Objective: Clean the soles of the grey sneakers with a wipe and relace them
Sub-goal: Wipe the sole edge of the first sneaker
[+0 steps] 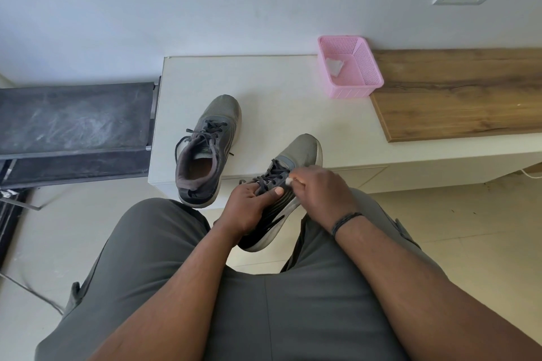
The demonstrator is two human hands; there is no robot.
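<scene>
The left hand (247, 208) is gripping the near sneaker (281, 184) around its laced middle, thumb lying over the side; the right hand (319, 190) is pinching its lace (272, 176) near the tongue; the other sneaker (205, 149) is sitting on the white table (278, 91), far left; a pink basket (350, 67) is standing far right.

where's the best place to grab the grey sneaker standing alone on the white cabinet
Probably the heel collar of the grey lace-up sneaker, taken from above on the near side. It stands upright on the white cabinet top with its heel toward the person and its mouth open, so fingers can hook inside while the thumb presses the heel.
</scene>
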